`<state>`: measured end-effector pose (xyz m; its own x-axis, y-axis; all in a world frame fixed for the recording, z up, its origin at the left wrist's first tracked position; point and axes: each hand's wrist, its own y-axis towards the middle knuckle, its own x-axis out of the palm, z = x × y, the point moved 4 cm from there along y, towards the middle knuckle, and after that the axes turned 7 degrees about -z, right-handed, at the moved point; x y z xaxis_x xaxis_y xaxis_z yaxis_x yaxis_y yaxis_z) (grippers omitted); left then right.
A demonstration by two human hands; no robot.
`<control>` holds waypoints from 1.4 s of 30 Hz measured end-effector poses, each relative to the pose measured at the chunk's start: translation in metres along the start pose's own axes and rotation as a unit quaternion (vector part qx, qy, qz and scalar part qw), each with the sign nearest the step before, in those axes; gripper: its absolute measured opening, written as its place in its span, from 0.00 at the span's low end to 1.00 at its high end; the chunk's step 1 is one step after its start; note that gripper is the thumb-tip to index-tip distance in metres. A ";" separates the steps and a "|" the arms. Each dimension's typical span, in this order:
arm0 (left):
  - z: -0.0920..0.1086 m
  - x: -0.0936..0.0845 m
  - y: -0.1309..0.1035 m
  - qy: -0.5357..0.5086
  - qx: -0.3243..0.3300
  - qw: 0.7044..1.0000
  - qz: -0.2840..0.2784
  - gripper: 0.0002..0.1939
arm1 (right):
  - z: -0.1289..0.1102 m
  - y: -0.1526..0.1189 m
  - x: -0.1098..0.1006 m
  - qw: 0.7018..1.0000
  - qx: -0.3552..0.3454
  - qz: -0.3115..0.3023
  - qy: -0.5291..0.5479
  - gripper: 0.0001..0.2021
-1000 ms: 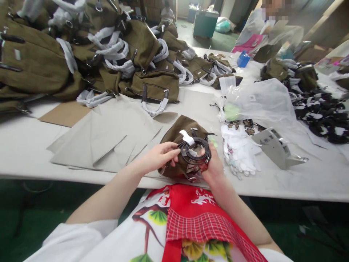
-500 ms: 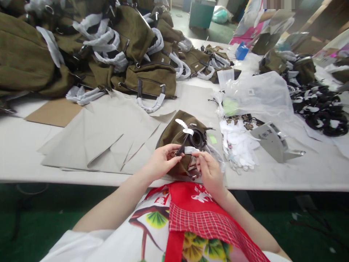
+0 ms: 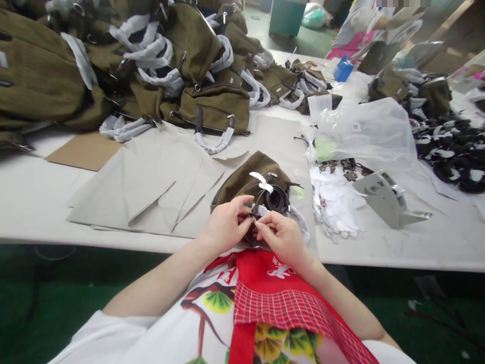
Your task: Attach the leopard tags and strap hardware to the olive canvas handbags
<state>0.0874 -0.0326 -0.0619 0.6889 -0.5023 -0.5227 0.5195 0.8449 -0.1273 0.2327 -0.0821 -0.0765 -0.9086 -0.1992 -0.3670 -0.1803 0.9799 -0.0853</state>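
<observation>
An olive-brown canvas handbag [image 3: 242,177] lies at the table's front edge, right in front of me. On it rests a coiled dark strap [image 3: 276,198] with a white paper strip [image 3: 261,181] at its upper side. My left hand [image 3: 225,225] pinches the dark handle [image 3: 256,208] of this bag near its lower end. Fingers curled, my right hand [image 3: 282,235] meets the left fingertips at that spot in a pinch. Whatever lies between the right fingertips is too small and covered to make out. White wrapping [image 3: 301,222] shows to the right of the hands.
Olive handbags [image 3: 215,108] with wrapped handles are heaped at the back left. Grey paper sheets [image 3: 125,187] lie left of my bag. To the right are white tags [image 3: 337,202], a metal holder [image 3: 382,197], a plastic bag [image 3: 375,126] and black coiled straps [image 3: 450,146]. Another person [image 3: 356,30] stands beyond.
My right hand has moved left and now meets the left fingertips. The white piece between the hands is mostly covered now. The view has shifted slightly.
</observation>
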 end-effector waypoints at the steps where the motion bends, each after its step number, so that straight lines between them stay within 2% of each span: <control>1: 0.001 -0.001 -0.002 0.031 0.003 1.000 0.000 0.24 | -0.001 0.000 0.000 1.000 0.001 -0.004 -0.008 0.06; 6: 0.009 -0.004 -0.008 0.214 0.017 0.977 0.004 0.26 | -0.004 0.001 0.000 0.999 0.003 -0.017 -0.045 0.07; 9: 0.012 -0.001 -0.010 0.263 0.021 0.965 -0.007 0.26 | -0.004 0.003 0.001 0.998 0.000 -0.012 -0.069 0.07; 13: 0.012 0.005 -0.014 0.263 0.018 0.964 -0.020 0.28 | -0.003 0.005 0.002 0.998 -0.001 -0.009 -0.055 0.07; 16: 0.014 0.005 -0.019 0.194 0.040 0.980 -0.039 0.30 | -0.002 0.005 0.002 1.000 0.003 -0.016 -0.012 0.01; 19: 0.016 0.001 -0.021 0.095 0.050 0.991 -0.082 0.25 | 0.000 0.005 0.003 0.999 0.006 -0.039 0.034 0.07; 21: 0.014 -0.001 -0.021 0.068 0.037 0.992 -0.102 0.20 | 0.002 0.005 0.005 0.997 0.001 -0.060 0.046 0.09; 24: 0.011 -0.003 -0.018 0.097 0.025 0.989 -0.111 0.18 | 0.002 0.003 0.007 0.995 -0.012 -0.084 0.047 0.13; 28: 0.009 -0.006 -0.015 0.181 0.033 0.977 -0.111 0.18 | -0.002 0.000 0.009 0.993 -0.027 -0.108 0.049 0.23; 30: 0.011 -0.010 -0.014 0.219 0.043 0.970 -0.091 0.17 | -0.005 -0.001 0.008 0.993 -0.036 -0.105 0.036 0.22; 33: 0.017 -0.014 -0.013 0.239 0.073 0.967 -0.050 0.14 | -0.007 0.000 0.002 0.996 -0.051 -0.077 -0.002 0.14; 37: 0.024 -0.015 -0.009 0.165 0.102 0.981 0.006 0.09 | -0.008 0.003 -0.005 0.995 -0.077 -0.016 -0.056 0.06; 40: 0.022 -0.012 -0.002 0.023 0.086 0.996 0.018 0.10 | -0.004 0.002 -0.008 0.996 -0.077 0.026 -0.037 0.06; 42: 0.016 -0.006 0.003 -0.110 0.060 0.992 -0.001 0.14 | 0.000 0.001 -0.009 0.996 -0.067 0.049 0.013 0.07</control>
<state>0.0934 -0.0298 -0.0454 0.7739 -0.5437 -0.3248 0.5689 0.8221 -0.0208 0.2404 -0.0792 -0.0733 -0.9337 -0.1045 -0.3425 -0.1381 0.9876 0.0750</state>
